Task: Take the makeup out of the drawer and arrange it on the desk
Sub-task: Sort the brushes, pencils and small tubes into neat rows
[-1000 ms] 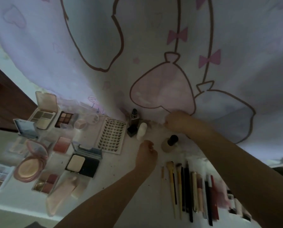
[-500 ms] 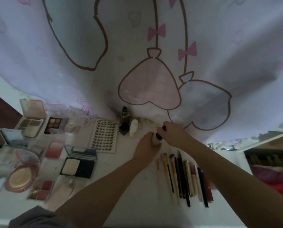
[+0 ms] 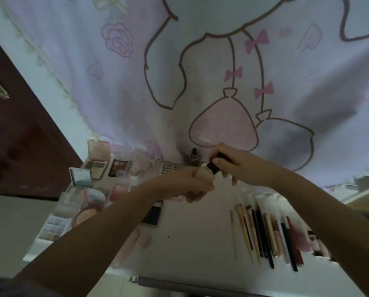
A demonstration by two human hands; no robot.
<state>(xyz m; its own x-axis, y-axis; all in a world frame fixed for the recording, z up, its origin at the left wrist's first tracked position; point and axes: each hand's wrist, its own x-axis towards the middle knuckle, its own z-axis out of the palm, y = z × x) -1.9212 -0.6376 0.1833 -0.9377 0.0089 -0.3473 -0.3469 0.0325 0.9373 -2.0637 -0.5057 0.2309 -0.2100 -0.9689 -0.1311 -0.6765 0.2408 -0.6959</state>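
A foundation bottle (image 3: 201, 173) is gripped by the left hand (image 3: 185, 185), its dark cap (image 3: 214, 166) pinched by the right hand (image 3: 235, 166); placing likely follows, toward the twelve o'clock desk (image 3: 190, 236) edge.

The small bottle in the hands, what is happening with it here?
A person holds a beige bottle above the desk. The left hand grips its body and the right hand grips its dark cap. Palettes lie at the left, and brushes and pencils lie in a row at the right.

Two hands (image 3: 197, 183), one bottle (image 3: 203, 172)
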